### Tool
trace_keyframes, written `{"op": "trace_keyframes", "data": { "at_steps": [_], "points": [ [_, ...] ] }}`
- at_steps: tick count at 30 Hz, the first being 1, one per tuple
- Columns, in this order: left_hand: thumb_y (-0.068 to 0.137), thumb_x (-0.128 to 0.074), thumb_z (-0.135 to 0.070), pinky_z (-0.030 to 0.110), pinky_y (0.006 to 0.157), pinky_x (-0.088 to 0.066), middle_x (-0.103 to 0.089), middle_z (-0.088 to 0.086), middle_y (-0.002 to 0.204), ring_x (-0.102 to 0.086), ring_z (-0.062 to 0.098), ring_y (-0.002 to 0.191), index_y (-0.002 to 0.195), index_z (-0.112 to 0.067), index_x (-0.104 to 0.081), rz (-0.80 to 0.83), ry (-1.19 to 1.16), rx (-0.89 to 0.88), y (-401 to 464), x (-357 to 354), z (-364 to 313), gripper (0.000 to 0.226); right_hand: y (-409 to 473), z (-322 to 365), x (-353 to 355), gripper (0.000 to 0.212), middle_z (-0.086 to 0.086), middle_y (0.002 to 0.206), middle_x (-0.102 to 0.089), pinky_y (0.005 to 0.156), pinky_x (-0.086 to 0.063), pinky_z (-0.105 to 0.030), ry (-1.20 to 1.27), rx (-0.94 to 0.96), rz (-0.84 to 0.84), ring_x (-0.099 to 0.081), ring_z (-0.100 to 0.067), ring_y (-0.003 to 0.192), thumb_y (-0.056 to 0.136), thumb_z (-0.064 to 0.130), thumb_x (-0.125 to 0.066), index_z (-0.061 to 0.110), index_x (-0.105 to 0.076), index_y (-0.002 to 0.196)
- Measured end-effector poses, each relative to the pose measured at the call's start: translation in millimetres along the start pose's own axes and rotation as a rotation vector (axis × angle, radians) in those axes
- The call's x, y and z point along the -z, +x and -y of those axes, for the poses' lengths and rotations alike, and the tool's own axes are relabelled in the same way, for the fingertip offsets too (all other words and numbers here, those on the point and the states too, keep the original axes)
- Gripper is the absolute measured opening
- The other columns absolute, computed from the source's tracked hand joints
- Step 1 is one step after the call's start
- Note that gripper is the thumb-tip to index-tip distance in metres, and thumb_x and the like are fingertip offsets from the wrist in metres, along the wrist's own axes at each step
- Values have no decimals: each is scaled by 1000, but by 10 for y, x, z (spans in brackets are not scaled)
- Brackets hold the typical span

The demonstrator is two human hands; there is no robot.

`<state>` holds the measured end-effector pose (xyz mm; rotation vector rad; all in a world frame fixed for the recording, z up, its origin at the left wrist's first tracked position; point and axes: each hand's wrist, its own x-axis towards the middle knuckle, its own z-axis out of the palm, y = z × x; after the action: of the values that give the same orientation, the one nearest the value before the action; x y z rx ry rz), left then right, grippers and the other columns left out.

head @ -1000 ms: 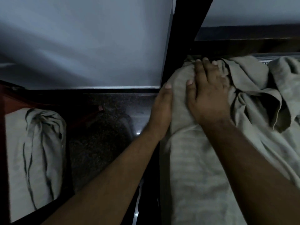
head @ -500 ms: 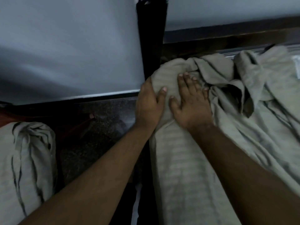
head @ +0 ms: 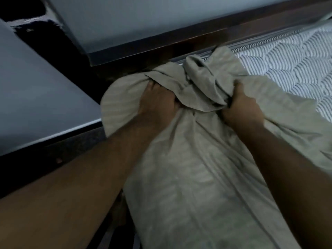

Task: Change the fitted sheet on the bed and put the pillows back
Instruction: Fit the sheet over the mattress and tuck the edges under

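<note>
While both hands bunch the cloth at the bed's corner, the scene reads so:

Sheet: beige, faintly striped sheet (head: 188, 177); it lies over the near corner of the mattress and runs down toward the camera; a crumpled knot of folds sits between the two hands; its left edge rounds over the corner.
Left hand: left hand (head: 158, 103) lies on the corner, fingers curled into the folds; grip holding a bunch of sheet; fingertips hidden in the cloth.
Right hand: right hand (head: 241, 109) is just right of the knot, fingers curled round a thick gather; grip holding sheet; thumb side faces the knot.
Mattress: mattress (head: 291, 56) bare at upper right, white quilting with dark stripes; the sheet's edge crosses it on a slant.
Frame: dark wooden frame (head: 179, 45) runs behind the mattress, touching its far edge.
Wall: pale grey wall (head: 143, 20) above the frame.
Floor: dark speckled floor (head: 75, 150) left of the bed; much of it in shadow.
</note>
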<state>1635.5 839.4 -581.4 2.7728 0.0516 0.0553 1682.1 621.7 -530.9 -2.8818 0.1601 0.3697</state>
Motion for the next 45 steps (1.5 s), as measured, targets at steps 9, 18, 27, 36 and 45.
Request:
{"op": "trace_keyframes", "data": {
  "at_steps": [9,18,27,36,45],
  "points": [
    [100,-35,-64,44,100,-35,-55,14,140,-50,35,125,152,-19,-38,64,200,21,604,-39,-191,68,883,254,543,73,-12,143,-54,108,-47,-39,1074,-103,-169,-58,-24,124,96,29,-47,14,-15,160],
    [103,-27,-62,48,96,-37,-60,16,130,-55,39,112,149,-22,-40,49,333,-19,602,-272,-179,62,-618,-413,-719,66,-4,170,-13,122,-18,-47,-11,217,-123,-15,-24,156,104,49,-32,21,-18,162],
    [105,-27,-58,53,110,-31,-53,22,139,-48,41,123,154,-16,-33,22,295,-6,558,-217,-250,65,-1462,-591,-908,62,1,169,-19,122,-22,-49,0,52,-188,-18,-18,155,104,48,-30,25,-24,161],
    [101,-34,-49,51,124,-20,-32,17,162,-24,35,152,154,-5,-37,196,-203,-142,-767,-225,-987,69,-1584,-932,-479,70,-13,165,-26,113,-34,-50,97,47,-188,-31,-33,149,97,45,-45,9,-35,156],
    [103,-55,-34,45,123,-20,-25,12,166,-26,27,152,150,-7,-44,229,-329,-304,-1085,1032,-1946,55,-2142,-1070,853,67,-18,166,-21,115,-34,-51,182,-23,-221,-29,-34,150,102,37,-55,7,-31,156]
  ]
}}
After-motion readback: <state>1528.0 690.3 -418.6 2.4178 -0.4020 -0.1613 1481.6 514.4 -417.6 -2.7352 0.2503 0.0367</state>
